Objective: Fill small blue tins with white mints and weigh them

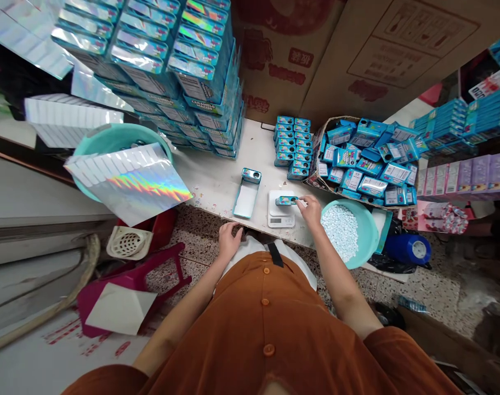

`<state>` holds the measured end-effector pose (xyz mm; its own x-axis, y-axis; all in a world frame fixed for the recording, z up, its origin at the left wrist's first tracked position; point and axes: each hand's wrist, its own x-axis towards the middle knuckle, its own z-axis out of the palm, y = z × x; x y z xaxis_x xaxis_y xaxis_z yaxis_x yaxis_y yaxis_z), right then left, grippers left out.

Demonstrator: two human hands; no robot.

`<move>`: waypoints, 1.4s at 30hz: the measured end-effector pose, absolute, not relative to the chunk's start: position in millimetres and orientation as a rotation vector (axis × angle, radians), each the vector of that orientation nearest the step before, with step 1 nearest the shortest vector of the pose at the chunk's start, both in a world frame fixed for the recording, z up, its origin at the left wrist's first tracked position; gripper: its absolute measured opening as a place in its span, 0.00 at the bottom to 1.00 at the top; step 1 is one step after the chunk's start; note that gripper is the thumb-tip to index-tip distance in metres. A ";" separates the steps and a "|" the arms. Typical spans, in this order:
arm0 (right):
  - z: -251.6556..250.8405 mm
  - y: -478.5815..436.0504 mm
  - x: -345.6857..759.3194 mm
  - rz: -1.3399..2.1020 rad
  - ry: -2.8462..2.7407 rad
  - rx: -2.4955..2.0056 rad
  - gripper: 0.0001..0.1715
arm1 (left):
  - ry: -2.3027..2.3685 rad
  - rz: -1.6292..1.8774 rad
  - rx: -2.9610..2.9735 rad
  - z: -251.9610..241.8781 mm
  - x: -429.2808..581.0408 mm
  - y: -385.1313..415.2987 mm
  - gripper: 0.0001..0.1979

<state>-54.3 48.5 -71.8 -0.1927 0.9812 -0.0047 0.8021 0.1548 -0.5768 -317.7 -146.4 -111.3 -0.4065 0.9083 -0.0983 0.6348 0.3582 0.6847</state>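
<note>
A small white scale (pixel 280 211) sits near the front edge of the white table (pixel 217 181). On it lies a little blue box (pixel 285 201). My right hand (pixel 310 209) pinches that box at its right end. My left hand (pixel 229 239) rests with curled fingers at the table's front edge, nothing visible in it. A blue open tray with another small box (pixel 251 175) at its far end lies to the left of the scale. A teal bowl of white pellets (pixel 344 230) stands just right of my right hand.
A basket heaped with blue boxes (pixel 367 159) and neat rows of small boxes (pixel 294 145) lie behind the scale. Tall stacks of blue cartons (pixel 171 60) stand at the back left. A teal basin under holographic sheets (pixel 129 178) and a pink stool (pixel 138 282) are at the left.
</note>
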 end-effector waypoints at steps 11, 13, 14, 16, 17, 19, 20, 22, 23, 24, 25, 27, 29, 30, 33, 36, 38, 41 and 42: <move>-87.9 2.6 16.7 0.577 -1.732 -1.928 0.17 | 2.089 0.675 1.413 -107.7 -313.9 -137.0 0.09; -88.6 -6.7 29.2 0.565 -1.687 -1.974 0.17 | 2.075 0.675 1.436 -108.3 -310.7 -134.2 0.09; -88.9 -11.2 35.0 0.560 -1.667 -1.993 0.17 | 2.070 0.675 1.445 -108.5 -308.7 -132.7 0.09; -89.8 -19.7 45.7 0.546 -1.632 -2.026 0.18 | 2.055 0.659 1.461 -107.9 -303.9 -128.6 0.10; -90.7 -23.8 50.7 0.538 -1.617 -2.038 0.18 | 2.046 0.647 1.466 -107.2 -301.2 -125.5 0.10; -93.4 -31.5 59.9 0.519 -1.596 -2.058 0.19 | 2.024 0.625 1.484 -104.7 -295.1 -116.1 0.10; -95.2 -35.1 64.0 0.511 -1.587 -2.069 0.19 | 2.009 0.623 1.502 -103.0 -291.7 -109.2 0.10; -99.2 -42.1 71.0 0.504 -1.564 -2.093 0.20 | 1.978 0.642 1.561 -98.5 -283.6 -90.7 0.11; -101.1 -45.5 73.8 0.508 -1.549 -2.105 0.20 | 1.959 0.656 1.600 -95.8 -278.9 -79.0 0.11; -102.8 -49.0 76.1 0.517 -1.534 -2.115 0.20 | 1.938 0.671 1.641 -92.7 -273.7 -66.2 0.12; -104.2 -52.5 78.0 0.530 -1.521 -2.123 0.21 | 1.917 0.687 1.680 -89.4 -268.0 -52.4 0.13; -106.2 -60.0 80.7 0.561 -1.505 -2.133 0.21 | 1.868 0.720 1.754 -82.5 -255.6 -24.1 0.15; -107.6 -68.0 82.7 0.581 -1.491 -2.140 0.22 | 1.802 0.745 1.828 -76.0 -243.3 1.6 0.15; -108.3 -71.9 83.6 0.588 -1.485 -2.145 0.22 | 1.767 0.750 1.862 -73.1 -237.9 12.2 0.16; -112.3 -79.9 86.1 0.630 -1.488 -2.166 0.22 | 1.699 0.756 1.920 -66.7 -227.5 31.2 0.16; -119.9 -75.9 86.3 0.664 -1.542 -2.168 0.21 | 1.725 0.778 1.908 -65.5 -227.7 29.9 0.15; -126.0 -65.5 84.8 0.662 -1.590 -2.160 0.20 | 1.761 0.776 1.886 -67.8 -232.9 21.2 0.14; -134.0 -45.6 82.1 0.720 -1.626 -2.133 0.17 | 1.808 0.737 1.850 -72.9 -243.7 3.8 0.13; -135.9 -39.8 81.9 0.755 -1.629 -2.121 0.16 | 1.824 0.722 1.837 -74.4 -247.1 -1.7 0.12</move>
